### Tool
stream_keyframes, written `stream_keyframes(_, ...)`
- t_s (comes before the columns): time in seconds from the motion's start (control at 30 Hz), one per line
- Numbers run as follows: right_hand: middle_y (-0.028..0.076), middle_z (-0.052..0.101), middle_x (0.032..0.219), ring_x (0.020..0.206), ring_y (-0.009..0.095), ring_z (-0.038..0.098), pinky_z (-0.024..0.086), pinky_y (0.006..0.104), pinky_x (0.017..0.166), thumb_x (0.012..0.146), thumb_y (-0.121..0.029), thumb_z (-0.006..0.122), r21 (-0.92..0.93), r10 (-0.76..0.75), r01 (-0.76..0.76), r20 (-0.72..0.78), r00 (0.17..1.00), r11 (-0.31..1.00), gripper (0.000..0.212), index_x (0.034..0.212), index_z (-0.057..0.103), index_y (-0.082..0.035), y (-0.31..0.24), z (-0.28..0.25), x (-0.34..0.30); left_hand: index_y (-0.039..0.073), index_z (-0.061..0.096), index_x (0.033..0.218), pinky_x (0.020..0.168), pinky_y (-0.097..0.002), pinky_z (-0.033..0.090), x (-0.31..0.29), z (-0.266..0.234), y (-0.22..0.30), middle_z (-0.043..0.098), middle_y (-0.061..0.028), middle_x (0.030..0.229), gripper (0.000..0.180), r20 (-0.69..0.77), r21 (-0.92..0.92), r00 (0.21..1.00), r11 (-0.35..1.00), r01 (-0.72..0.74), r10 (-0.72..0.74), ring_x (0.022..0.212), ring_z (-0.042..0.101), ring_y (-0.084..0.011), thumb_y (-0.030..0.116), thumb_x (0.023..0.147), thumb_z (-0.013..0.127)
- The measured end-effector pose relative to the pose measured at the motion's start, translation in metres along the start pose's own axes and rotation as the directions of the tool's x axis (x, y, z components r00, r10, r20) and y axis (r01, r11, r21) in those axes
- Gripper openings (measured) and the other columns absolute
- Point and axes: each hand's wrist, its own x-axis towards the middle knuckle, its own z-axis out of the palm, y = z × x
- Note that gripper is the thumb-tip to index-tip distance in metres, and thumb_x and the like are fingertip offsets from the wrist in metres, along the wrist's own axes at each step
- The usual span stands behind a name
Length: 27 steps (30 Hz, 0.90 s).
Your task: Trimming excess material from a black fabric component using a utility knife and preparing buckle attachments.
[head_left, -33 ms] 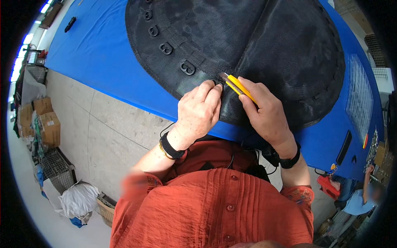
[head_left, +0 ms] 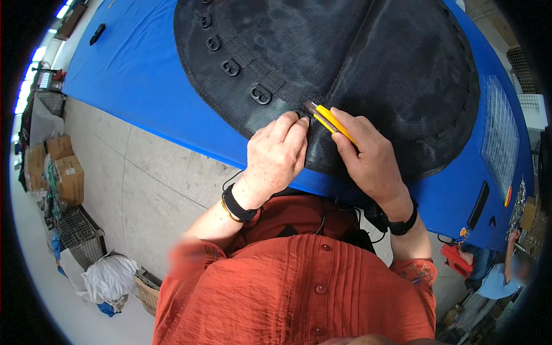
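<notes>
A large rounded sheet of black mesh fabric [head_left: 293,46] lies spread on the blue-covered table [head_left: 138,75]. Along its left rim runs a row of several black plastic buckles [head_left: 261,94]. My left hand [head_left: 279,152] is closed at the near edge, its bent fingers pinching the mesh beside the seam; the fingertips are partly hidden. In my right hand [head_left: 368,155] is a yellow utility knife [head_left: 332,119], held like a pen. Its blade end points up and left, at the fabric just past my left fingertips.
At the far left of the table lies a small black object [head_left: 98,34]. A clear plastic sheet [head_left: 499,123] and a black strip [head_left: 478,205] lie on the right side. Cardboard boxes [head_left: 69,178] stand beyond the floor at left. Another person [head_left: 500,282] is at lower right.
</notes>
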Motion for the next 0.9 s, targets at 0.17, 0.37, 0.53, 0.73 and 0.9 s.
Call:
stream_keyframes(0.17,0.017,0.067,0.105,0.089,0.038,0.073,0.060,0.0447,0.071,0.103,-0.010,0.066,-0.040,-0.020,0.020,0.015,1.000,0.999,0.038,0.140,0.061,-0.005,-0.005,0.001,-0.002,0.001,0.073,0.111,0.071,-0.0370,0.059,0.001,-0.002,0.000,0.070,-0.0119,0.106,0.030,0.009,-0.016,1.000,1.000,0.002,-0.002,0.080,0.072,-0.0283,-0.002,0.082,0.077)
stream_keyframes(0.37,0.015,0.064,0.100,0.084,0.035,0.073,0.061,0.0437,0.069,0.102,-0.008,0.066,-0.147,-0.047,0.048,0.012,0.999,0.988,0.039,0.141,0.060,-0.003,-0.008,0.006,-0.001,0.000,0.073,0.113,0.074,-0.0368,0.060,0.000,-0.003,0.000,0.070,-0.0127,0.110,0.030,0.043,-0.011,0.999,1.000,0.008,-0.007,0.085,0.073,-0.0276,0.002,0.083,0.076)
stream_keyframes(0.53,0.015,0.063,0.099,0.083,0.035,0.072,0.061,0.0434,0.069,0.102,-0.008,0.066,-0.150,-0.058,0.064,0.046,0.997,0.987,0.039,0.140,0.061,-0.002,-0.011,0.003,0.006,-0.001,0.073,0.114,0.076,-0.0366,0.061,-0.001,-0.004,0.000,0.070,-0.0134,0.113,0.032,0.074,0.013,0.997,1.000,0.016,-0.017,0.088,0.074,-0.0264,0.006,0.083,0.077)
stream_keyframes(0.73,0.016,0.065,0.102,0.086,0.038,0.072,0.061,0.0444,0.071,0.102,-0.009,0.065,-0.131,0.015,-0.003,0.095,0.995,0.991,0.037,0.138,0.061,-0.003,-0.016,-0.005,0.008,0.001,0.073,0.110,0.069,-0.0372,0.059,0.000,0.000,0.000,0.071,-0.0117,0.106,0.028,-0.004,-0.013,1.000,1.000,0.007,-0.007,0.081,0.073,-0.0282,-0.001,0.083,0.077)
stream_keyframes(0.9,0.018,0.066,0.104,0.088,0.040,0.072,0.061,0.0460,0.072,0.102,-0.009,0.065,-0.082,0.008,-0.002,0.066,0.998,0.997,0.036,0.138,0.061,-0.004,-0.012,-0.005,0.009,0.001,0.073,0.110,0.069,-0.0368,0.060,0.003,-0.001,0.001,0.071,-0.0112,0.104,0.027,0.009,-0.024,1.000,1.000,0.001,-0.001,0.080,0.073,-0.0276,-0.001,0.083,0.077)
